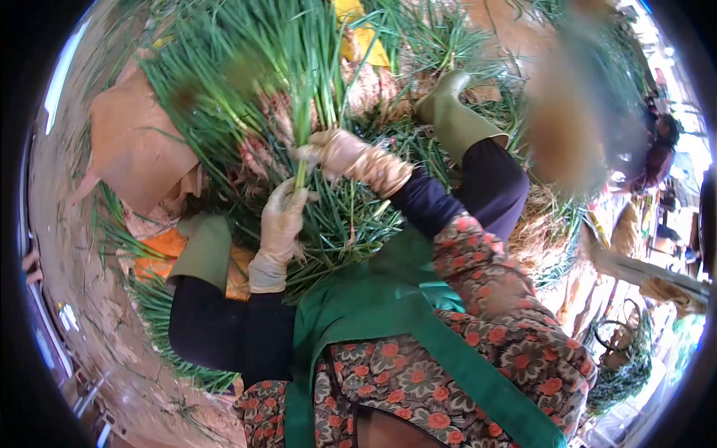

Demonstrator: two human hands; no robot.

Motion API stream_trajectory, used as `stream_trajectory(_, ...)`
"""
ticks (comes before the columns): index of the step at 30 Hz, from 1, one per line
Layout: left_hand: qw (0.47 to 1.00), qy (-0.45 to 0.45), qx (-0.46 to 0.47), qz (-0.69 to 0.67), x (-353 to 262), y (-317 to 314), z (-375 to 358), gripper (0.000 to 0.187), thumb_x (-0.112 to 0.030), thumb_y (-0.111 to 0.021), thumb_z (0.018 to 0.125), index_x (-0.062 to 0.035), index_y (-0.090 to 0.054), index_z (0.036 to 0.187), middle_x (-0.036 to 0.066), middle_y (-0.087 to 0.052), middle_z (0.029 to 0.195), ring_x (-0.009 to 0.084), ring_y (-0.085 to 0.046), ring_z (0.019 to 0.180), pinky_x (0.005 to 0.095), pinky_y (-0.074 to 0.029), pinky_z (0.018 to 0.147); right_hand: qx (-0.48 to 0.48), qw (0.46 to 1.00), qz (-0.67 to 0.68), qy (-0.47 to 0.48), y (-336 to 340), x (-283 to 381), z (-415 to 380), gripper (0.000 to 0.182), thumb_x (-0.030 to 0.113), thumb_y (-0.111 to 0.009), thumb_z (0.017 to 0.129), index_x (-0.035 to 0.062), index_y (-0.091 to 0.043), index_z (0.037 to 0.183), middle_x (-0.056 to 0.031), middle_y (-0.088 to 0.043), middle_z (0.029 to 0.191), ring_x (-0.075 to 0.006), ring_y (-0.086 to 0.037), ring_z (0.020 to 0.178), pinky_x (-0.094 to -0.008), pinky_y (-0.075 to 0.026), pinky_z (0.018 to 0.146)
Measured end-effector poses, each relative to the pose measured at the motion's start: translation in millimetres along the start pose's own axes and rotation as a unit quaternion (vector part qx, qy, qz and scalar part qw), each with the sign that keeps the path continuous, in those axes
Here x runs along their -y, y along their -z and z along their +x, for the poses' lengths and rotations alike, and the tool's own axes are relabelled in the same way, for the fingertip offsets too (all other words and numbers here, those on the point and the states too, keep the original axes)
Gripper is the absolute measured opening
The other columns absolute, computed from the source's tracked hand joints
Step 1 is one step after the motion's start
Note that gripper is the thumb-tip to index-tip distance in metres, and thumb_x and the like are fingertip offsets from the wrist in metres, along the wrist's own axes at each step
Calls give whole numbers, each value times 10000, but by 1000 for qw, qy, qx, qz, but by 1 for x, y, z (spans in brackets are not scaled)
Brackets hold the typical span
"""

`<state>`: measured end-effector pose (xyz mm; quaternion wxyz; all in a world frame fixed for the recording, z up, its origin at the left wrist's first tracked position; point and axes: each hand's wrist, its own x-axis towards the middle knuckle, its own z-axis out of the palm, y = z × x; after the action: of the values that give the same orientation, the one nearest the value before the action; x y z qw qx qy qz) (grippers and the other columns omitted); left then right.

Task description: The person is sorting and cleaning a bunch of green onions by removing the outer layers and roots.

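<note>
Both my hands wear pale, dirt-stained gloves. My left hand is closed round the lower end of a few green onions, whose long leaves point up and away from me. Just above it, my right hand pinches the same stalks, fingers pressed together. The root ends are mostly hidden by my left hand. Behind my hands lies a big pile of green onions with reddish-white bulbs and tangled roots. Loose green leaves cover the ground between my legs, below my right hand.
My green boots stand on either side. A brown sheet lies at the left, with an orange piece below it. A yellow sheet shows among the onions. At the right are a wooden beam and a person farther off.
</note>
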<state>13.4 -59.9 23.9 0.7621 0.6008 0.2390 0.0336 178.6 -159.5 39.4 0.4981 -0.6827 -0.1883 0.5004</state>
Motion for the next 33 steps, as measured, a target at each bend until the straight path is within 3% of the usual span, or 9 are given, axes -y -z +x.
stream_trajectory(5,996,57,-19,-72,1,12,-6,277,-271,-461,952,-40,-528,1089,55,-628,798,3,-327,432,160,-235,379,-32,961,-177,211,14,-12,6,162,143,-536,879,37,-646,935,-51,-656,745,-123,-571,510,-248,-493,473)
stream_trajectory(7,988,46,-100,-107,2,20,-8,267,-282,-442,960,-53,-530,1066,58,-626,810,12,-355,436,163,-249,376,-114,825,-382,400,57,-18,18,203,84,-603,716,119,-658,908,-58,-664,853,-258,-616,682,-332,-523,574)
stream_trajectory(8,977,23,-150,-149,7,29,-5,260,-289,-436,963,-73,-525,1076,57,-621,817,24,-400,449,168,-261,366,-178,749,-568,290,89,-8,16,159,62,-568,761,101,-646,894,-56,-664,836,-231,-618,703,-304,-521,608)
stream_trajectory(11,947,-14,-252,-200,-13,38,-5,189,-246,-462,954,-119,-527,1077,-1,-578,682,33,-386,425,183,-250,351,-383,850,-272,239,213,-4,-4,284,235,-546,833,5,-583,994,-136,-630,859,-215,-604,758,-282,-492,665)
stream_trajectory(14,950,1,-190,-246,-7,39,-2,195,-216,-510,930,-133,-529,1105,-49,-431,564,32,-325,400,193,-222,343,-491,695,-523,41,260,-27,-2,299,280,-534,819,23,-595,960,-150,-647,938,-260,-626,856,-337,-482,687)
stream_trajectory(20,905,207,-34,-370,5,39,6,229,-184,-507,928,-101,-550,1137,-81,-262,431,46,-227,320,215,-175,321,-165,967,-192,16,106,-92,77,384,278,-585,847,-11,-579,1100,-172,-632,1027,-224,-598,968,-344,-446,861)
stream_trajectory(24,924,178,-47,-335,13,43,5,285,-237,-506,927,-76,-558,1157,-62,-367,491,48,-332,378,218,-241,344,-259,944,-206,8,54,-89,126,518,240,-668,795,-95,-506,1155,-216,-613,1056,-276,-594,971,-346,-456,853)
stream_trajectory(29,984,91,-124,-86,22,40,12,446,-286,-405,963,-137,-335,1378,75,-588,1119,138,-588,962,207,-473,743,27,998,-26,54,14,-55,84,380,193,-651,842,36,-559,1176,-31,-647,951,-98,-583,768,-241,-493,665)
stream_trajectory(33,975,149,-15,-164,20,30,2,444,-295,-439,959,-166,-339,1372,32,-600,976,108,-594,683,198,-469,515,75,997,34,-6,-17,-61,61,364,241,-599,879,43,-555,1181,-28,-656,896,-96,-607,649,-264,-516,604)
